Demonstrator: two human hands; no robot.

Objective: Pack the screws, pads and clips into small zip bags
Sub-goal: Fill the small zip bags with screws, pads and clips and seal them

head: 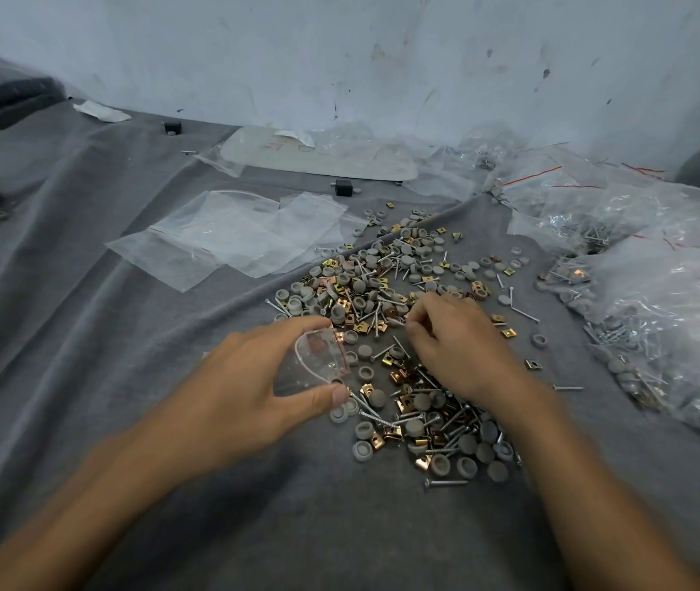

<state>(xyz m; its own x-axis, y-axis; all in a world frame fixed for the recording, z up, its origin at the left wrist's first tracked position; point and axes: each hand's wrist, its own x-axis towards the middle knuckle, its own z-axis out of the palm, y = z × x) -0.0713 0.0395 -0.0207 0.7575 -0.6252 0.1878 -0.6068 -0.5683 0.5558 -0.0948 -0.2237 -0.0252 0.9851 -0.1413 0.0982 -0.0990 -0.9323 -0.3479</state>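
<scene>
1. Your left hand (pixel 254 390) grips the bag (pixel 322 356), mouth facing right.
2. Your right hand (pixel 455 347), just beside it, curls into the pile (pixel 365 287), perhaps pinching a screw; blur hides it.
3. Spare bags (pixel 233 236) lie beyond.

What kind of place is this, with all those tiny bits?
Probably a small packing workbench, maybe a workshop. A grey cloth holds a heap of screws, pads and clips, empty zip bags lie ready, and filled bags pile up on the right.
</scene>
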